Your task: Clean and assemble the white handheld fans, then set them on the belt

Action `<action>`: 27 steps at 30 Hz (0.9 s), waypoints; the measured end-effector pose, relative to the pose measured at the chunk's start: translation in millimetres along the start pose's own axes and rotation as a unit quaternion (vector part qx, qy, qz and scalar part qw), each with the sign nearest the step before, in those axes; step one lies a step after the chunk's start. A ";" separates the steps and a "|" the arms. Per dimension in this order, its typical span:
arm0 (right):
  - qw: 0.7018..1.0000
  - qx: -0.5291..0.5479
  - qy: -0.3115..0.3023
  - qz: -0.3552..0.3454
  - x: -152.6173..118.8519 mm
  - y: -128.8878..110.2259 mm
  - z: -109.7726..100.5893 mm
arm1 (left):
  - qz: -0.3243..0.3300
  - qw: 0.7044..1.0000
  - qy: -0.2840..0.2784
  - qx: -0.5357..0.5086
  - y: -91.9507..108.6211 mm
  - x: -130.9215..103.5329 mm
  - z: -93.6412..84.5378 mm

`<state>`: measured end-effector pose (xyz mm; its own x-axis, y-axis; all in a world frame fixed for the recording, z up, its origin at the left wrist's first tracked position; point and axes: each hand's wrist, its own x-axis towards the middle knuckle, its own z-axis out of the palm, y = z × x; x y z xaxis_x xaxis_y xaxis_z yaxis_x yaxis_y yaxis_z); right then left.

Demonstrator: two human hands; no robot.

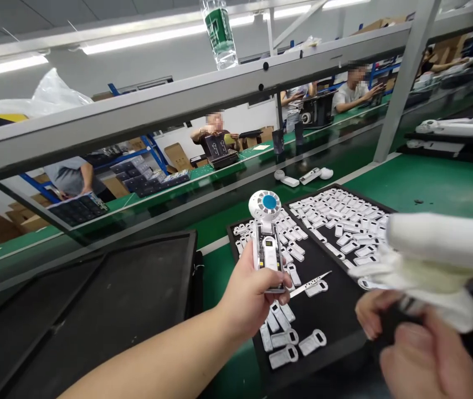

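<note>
My left hand [257, 291] is closed round the handle of a white handheld fan [265, 208], held upright with its blue-centred round head on top. The handle's face is off, and parts with a small dark window show inside. At the right, my right hand [423, 343] is curled under a white tube-shaped tool [444, 241] with pale cloth-like material below the tube; both are smeared by motion. Between the hands, white handle covers [313, 342] lie on a black tray [336, 316]. A pointed, perforated metal strip [311, 284] rests there beside one cover.
A second black tray [323, 246] holds many more covers. Two white fans [311, 176] lie beyond it on the green bench. Large black trays [137, 282] stand at the left. A metal shelf beam [236, 83] crosses overhead, bearing a glass [220, 33]. Several people work across the line.
</note>
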<state>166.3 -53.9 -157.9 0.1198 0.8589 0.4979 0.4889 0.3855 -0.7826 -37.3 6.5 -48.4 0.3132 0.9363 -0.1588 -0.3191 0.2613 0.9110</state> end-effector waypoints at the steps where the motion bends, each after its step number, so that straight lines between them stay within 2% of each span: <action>1: 0.999 -0.014 -0.030 -0.022 -0.3 -0.3 2.6 | -0.002 1.000 -0.008 0.003 -0.5 -1.4 0.2; 4: 0.990 -0.071 -0.112 -0.054 3.7 -3.5 9.2 | -0.015 1.000 -0.015 0.005 -3.1 -2.4 -2.5; 6: 0.991 -0.086 -0.087 -0.060 8.8 -3.1 6.6 | -0.023 1.000 -0.007 -0.007 -4.3 0.0 -5.7; 8: 0.992 -0.099 -0.027 -0.070 15.0 3.1 -1.8 | -0.015 1.000 -0.006 -0.014 -4.4 2.7 -8.3; 11: 0.981 -0.188 0.018 -0.034 27.3 27.4 -17.4 | -0.009 1.000 -0.018 -0.002 -2.9 4.1 -9.5; 14: 0.947 -0.318 -0.024 0.043 39.5 68.0 -29.2 | -0.044 0.999 -0.018 -0.003 -2.0 4.5 -9.6; 17: 0.913 -0.391 -0.084 0.074 45.7 111.7 -38.4 | -0.087 0.994 0.062 0.021 -2.1 11.5 -13.2; 20: 0.898 -0.418 -0.110 0.077 47.0 140.5 -46.7 | -0.151 0.973 0.157 0.078 2.1 31.1 -23.7; 23: 0.897 -0.423 -0.117 0.063 49.1 148.2 -51.4 | -0.168 0.955 0.205 0.135 18.2 61.5 -41.3; 27: 0.902 -0.411 -0.130 0.019 53.8 141.4 -52.0 | -0.081 0.925 0.276 0.249 65.4 93.1 -71.7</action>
<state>286.7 29.3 -222.3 -0.0038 0.9576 0.2881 0.9772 0.0646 -0.2020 -93.1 127.6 -30.9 -0.2282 0.9073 -0.3533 0.1866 0.3969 0.8987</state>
